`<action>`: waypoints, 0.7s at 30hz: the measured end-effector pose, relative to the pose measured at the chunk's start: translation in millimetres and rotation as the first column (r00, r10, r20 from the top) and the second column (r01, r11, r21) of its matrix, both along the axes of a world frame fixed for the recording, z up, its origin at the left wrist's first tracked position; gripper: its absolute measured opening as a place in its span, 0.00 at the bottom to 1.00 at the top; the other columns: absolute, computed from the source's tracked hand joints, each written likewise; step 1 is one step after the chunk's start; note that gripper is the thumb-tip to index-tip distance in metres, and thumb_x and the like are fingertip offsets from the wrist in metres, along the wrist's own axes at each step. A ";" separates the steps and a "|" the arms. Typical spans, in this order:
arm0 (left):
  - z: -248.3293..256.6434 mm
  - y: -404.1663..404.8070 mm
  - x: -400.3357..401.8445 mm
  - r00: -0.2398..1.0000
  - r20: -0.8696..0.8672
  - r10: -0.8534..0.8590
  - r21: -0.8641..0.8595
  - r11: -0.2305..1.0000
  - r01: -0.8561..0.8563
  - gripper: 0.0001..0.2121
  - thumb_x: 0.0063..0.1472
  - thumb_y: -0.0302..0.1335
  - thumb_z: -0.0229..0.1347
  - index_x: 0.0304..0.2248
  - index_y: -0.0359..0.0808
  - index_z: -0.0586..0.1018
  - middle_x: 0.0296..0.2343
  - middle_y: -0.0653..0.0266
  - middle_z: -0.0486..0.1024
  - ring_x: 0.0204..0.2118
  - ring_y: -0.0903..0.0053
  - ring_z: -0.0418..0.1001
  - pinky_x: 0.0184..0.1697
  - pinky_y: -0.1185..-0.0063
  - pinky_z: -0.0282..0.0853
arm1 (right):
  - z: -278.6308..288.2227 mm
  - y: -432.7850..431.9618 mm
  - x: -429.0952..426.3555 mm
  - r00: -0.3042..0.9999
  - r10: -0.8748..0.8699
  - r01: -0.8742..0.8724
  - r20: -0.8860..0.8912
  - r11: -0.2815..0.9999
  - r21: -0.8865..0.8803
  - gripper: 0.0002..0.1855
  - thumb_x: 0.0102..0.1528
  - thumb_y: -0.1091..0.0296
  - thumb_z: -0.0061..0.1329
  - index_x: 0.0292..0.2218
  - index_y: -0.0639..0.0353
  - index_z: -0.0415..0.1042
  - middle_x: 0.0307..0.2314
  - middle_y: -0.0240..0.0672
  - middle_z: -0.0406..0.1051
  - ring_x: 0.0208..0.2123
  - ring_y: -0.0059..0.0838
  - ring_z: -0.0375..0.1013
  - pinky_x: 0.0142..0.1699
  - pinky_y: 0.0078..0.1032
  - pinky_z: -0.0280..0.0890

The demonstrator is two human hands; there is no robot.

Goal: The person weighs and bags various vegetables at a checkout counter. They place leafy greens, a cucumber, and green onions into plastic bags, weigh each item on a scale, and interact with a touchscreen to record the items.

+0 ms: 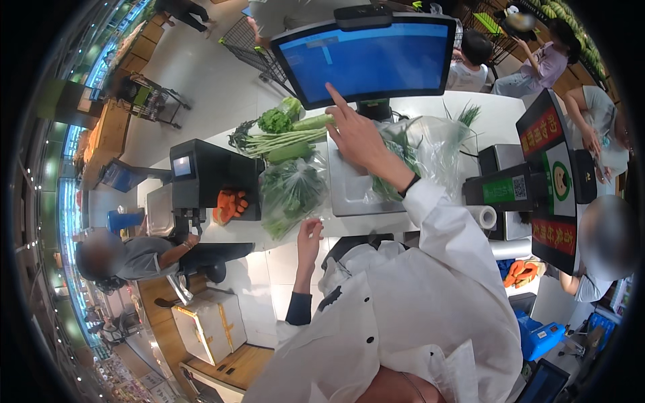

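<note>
My right hand point(352, 132) reaches over the metal weighing plate point(345, 189) of a scale, its index finger extended at the blue touchscreen point(370, 60). Whether the fingertip touches the glass I cannot tell. Near the counter's edge, my left hand point(310, 236) is raised with curled fingers and holds nothing visible. Just beyond it lies a clear plastic bag of leafy greens point(295, 189). Long green beans point(287, 141), a green gourd point(289, 152) and curly lettuce point(275, 121) lie behind that bag. Partly under my right forearm, another clear bag with green vegetables point(403, 146) rests on the plate.
A black label printer point(216, 176) with orange-coated gloves point(230, 205) against it stands at left. At right are a plastic-bag roll point(484, 217) and a second display point(552, 181). A co-worker point(146, 257) is at left; other people and shopping carts point(254, 50) are beyond the counter.
</note>
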State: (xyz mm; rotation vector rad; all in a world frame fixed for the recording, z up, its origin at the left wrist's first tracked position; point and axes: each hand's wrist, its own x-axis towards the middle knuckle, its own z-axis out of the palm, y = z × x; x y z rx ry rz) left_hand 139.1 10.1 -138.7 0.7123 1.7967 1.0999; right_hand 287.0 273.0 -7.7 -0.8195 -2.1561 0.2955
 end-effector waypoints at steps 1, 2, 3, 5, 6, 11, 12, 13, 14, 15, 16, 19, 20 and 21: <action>4.0 -4.7 -1.7 1.000 0.017 0.014 -0.001 1.000 -0.014 0.12 0.63 0.32 0.51 0.43 0.35 0.72 0.39 0.64 0.73 0.42 0.77 0.72 0.38 0.80 0.69 | 2.5 5.7 -7.6 1.000 0.002 -0.002 -0.015 1.000 0.024 0.11 0.53 0.70 0.48 0.38 0.62 0.64 0.58 0.43 0.52 0.37 0.36 0.72 0.35 0.31 0.69; 5.1 -9.2 -4.9 0.998 0.046 0.051 0.010 0.999 -0.051 0.13 0.63 0.33 0.51 0.43 0.35 0.72 0.39 0.64 0.73 0.42 0.77 0.73 0.38 0.80 0.69 | 4.1 11.1 -14.2 1.000 0.001 0.000 -0.030 0.999 0.047 0.11 0.53 0.70 0.48 0.37 0.62 0.64 0.58 0.43 0.52 0.38 0.36 0.72 0.35 0.30 0.69; 4.4 -14.0 -7.7 0.996 0.058 0.073 0.002 0.997 -0.073 0.13 0.63 0.33 0.51 0.43 0.35 0.72 0.39 0.64 0.73 0.41 0.77 0.73 0.38 0.80 0.69 | 4.4 15.0 -19.8 0.999 0.002 0.001 -0.041 0.998 0.071 0.11 0.53 0.70 0.48 0.37 0.61 0.64 0.58 0.42 0.52 0.38 0.36 0.73 0.36 0.30 0.70; 3.0 -17.6 -17.8 0.991 0.083 0.105 -0.016 0.994 -0.104 0.13 0.63 0.33 0.51 0.43 0.35 0.72 0.39 0.64 0.74 0.41 0.78 0.73 0.37 0.81 0.69 | 4.5 19.3 -20.0 0.998 -0.050 0.053 -0.043 0.996 0.070 0.10 0.53 0.70 0.48 0.37 0.60 0.64 0.58 0.42 0.53 0.39 0.37 0.73 0.35 0.29 0.70; 2.5 -21.1 -22.7 0.990 0.093 0.111 -0.025 0.994 -0.109 0.13 0.63 0.34 0.51 0.43 0.35 0.73 0.38 0.64 0.74 0.41 0.79 0.73 0.37 0.81 0.69 | 4.7 18.4 -20.9 0.997 -0.063 0.065 -0.045 0.996 0.053 0.10 0.52 0.71 0.48 0.37 0.60 0.64 0.58 0.42 0.53 0.39 0.37 0.74 0.35 0.28 0.70; -9.8 -13.9 -50.1 0.996 0.079 0.034 -0.036 0.999 -0.031 0.12 0.63 0.34 0.50 0.42 0.35 0.73 0.38 0.65 0.74 0.41 0.79 0.73 0.37 0.81 0.68 | 9.2 22.0 -22.0 0.992 -0.103 0.109 -0.069 0.990 0.086 0.11 0.51 0.72 0.49 0.37 0.60 0.64 0.59 0.42 0.52 0.39 0.38 0.74 0.32 0.29 0.70; -10.2 -9.4 -56.5 0.998 0.068 0.008 -0.038 0.999 -0.006 0.12 0.64 0.34 0.50 0.42 0.35 0.73 0.38 0.65 0.74 0.41 0.79 0.73 0.37 0.81 0.68 | 7.3 21.7 -20.5 0.989 -0.134 0.138 -0.057 0.988 0.070 0.11 0.51 0.72 0.49 0.37 0.61 0.64 0.59 0.43 0.52 0.39 0.38 0.74 0.32 0.29 0.71; -10.5 -4.9 -62.5 0.998 0.057 -0.017 -0.040 0.999 0.020 0.12 0.64 0.34 0.50 0.42 0.35 0.73 0.38 0.65 0.74 0.41 0.79 0.73 0.37 0.81 0.68 | 3.9 21.0 -18.2 0.985 -0.166 0.168 -0.044 0.984 0.055 0.11 0.51 0.72 0.49 0.37 0.61 0.64 0.59 0.43 0.52 0.39 0.38 0.74 0.32 0.29 0.71; -10.6 -0.9 -67.9 0.998 0.058 -0.037 -0.033 0.999 0.038 0.12 0.64 0.34 0.50 0.42 0.35 0.73 0.38 0.64 0.74 0.41 0.80 0.73 0.37 0.81 0.68 | 0.4 21.0 -15.4 0.980 -0.197 0.198 -0.031 0.979 0.041 0.11 0.51 0.72 0.49 0.37 0.62 0.64 0.59 0.44 0.51 0.39 0.39 0.74 0.32 0.30 0.71; -9.8 3.5 -72.1 0.997 0.062 -0.043 -0.023 0.999 0.045 0.12 0.64 0.34 0.50 0.42 0.35 0.73 0.37 0.65 0.74 0.41 0.80 0.73 0.37 0.81 0.68 | -3.6 23.4 -12.5 0.970 -0.239 0.240 -0.038 0.970 0.045 0.12 0.51 0.72 0.49 0.37 0.62 0.64 0.59 0.44 0.51 0.39 0.39 0.74 0.33 0.30 0.71; -8.8 8.1 -75.3 0.997 0.066 -0.049 -0.012 0.999 0.050 0.11 0.63 0.34 0.50 0.41 0.36 0.73 0.37 0.65 0.74 0.40 0.80 0.73 0.37 0.81 0.69 | -7.9 28.3 -9.3 0.959 -0.279 0.281 -0.044 0.958 0.049 0.12 0.51 0.72 0.49 0.38 0.63 0.64 0.59 0.45 0.51 0.39 0.40 0.74 0.33 0.30 0.71; -8.4 16.6 -81.5 0.994 0.075 -0.073 0.000 0.997 0.073 0.11 0.63 0.33 0.50 0.40 0.36 0.73 0.36 0.65 0.74 0.39 0.80 0.72 0.37 0.81 0.68 | -14.7 39.6 2.4 0.938 -0.346 0.344 0.021 0.937 0.056 0.12 0.52 0.71 0.49 0.38 0.64 0.64 0.59 0.47 0.50 0.38 0.41 0.74 0.33 0.30 0.72; -7.9 17.7 -81.8 0.994 0.079 -0.076 0.004 0.997 0.076 0.11 0.63 0.33 0.50 0.40 0.36 0.73 0.36 0.65 0.74 0.39 0.80 0.73 0.37 0.81 0.68 | -18.3 42.1 5.2 0.935 -0.353 0.350 0.042 0.935 0.061 0.12 0.52 0.71 0.49 0.38 0.64 0.64 0.59 0.46 0.51 0.37 0.41 0.74 0.32 0.30 0.72; -6.8 18.7 -82.9 0.994 0.080 -0.078 0.009 0.997 0.078 0.10 0.63 0.33 0.50 0.40 0.36 0.73 0.36 0.65 0.74 0.39 0.80 0.73 0.37 0.81 0.68 | -18.6 43.3 5.7 0.931 -0.359 0.355 0.062 0.933 0.066 0.12 0.52 0.70 0.49 0.38 0.63 0.64 0.58 0.46 0.52 0.36 0.41 0.74 0.32 0.30 0.71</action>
